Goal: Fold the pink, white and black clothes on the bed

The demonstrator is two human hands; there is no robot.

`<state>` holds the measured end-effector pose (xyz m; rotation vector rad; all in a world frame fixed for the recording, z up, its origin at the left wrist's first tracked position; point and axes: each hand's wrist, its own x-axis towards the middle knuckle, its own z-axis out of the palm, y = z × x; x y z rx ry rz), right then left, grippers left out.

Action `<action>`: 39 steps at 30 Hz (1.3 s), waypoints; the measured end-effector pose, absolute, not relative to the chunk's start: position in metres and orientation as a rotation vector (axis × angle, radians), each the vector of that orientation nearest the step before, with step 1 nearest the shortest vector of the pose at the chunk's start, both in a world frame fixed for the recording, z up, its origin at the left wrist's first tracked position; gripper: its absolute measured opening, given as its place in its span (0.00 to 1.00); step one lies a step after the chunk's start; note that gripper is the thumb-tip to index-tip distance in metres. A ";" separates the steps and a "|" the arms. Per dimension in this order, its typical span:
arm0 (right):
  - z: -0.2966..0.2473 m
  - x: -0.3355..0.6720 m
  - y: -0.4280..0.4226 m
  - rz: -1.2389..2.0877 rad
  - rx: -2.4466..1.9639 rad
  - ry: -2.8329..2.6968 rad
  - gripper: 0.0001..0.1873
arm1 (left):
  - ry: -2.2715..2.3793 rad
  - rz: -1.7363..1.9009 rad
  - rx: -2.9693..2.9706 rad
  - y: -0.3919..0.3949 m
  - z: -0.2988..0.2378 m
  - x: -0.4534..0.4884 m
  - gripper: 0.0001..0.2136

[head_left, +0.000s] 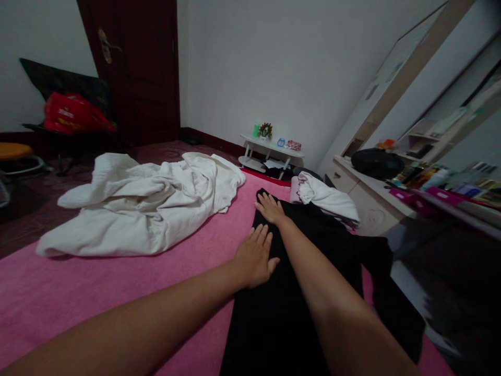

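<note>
A black garment (282, 318) lies spread lengthwise on a pink bed cover (117, 292). My left hand (255, 256) rests flat on the garment's left edge, fingers stretched out together. My right hand (269, 208) lies flat farther up, on the garment's far end, fingers extended. Neither hand grips anything. My forearms cross the lower part of the view.
A crumpled white blanket (148, 203) lies on the bed to the left. Folded white and pink cloth (326, 201) sits at the far right of the bed. A cluttered dresser (391, 193) with mirror stands right; a small white shelf (270, 154), dark door (136, 68) and red bag (72, 112) beyond.
</note>
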<state>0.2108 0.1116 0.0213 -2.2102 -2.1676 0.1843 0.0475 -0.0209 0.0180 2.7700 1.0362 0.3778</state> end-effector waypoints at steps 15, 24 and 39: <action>0.038 0.231 -0.015 0.515 -2.120 -2.236 0.31 | 1.023 0.374 2.805 -0.025 0.013 0.045 0.31; 0.076 0.170 -0.155 0.173 -2.010 -2.236 0.18 | 1.035 0.387 2.816 -0.031 0.014 0.044 0.31; 0.101 0.232 -0.217 -0.004 -2.680 -1.644 0.21 | 0.828 0.425 2.953 -0.032 0.019 0.042 0.23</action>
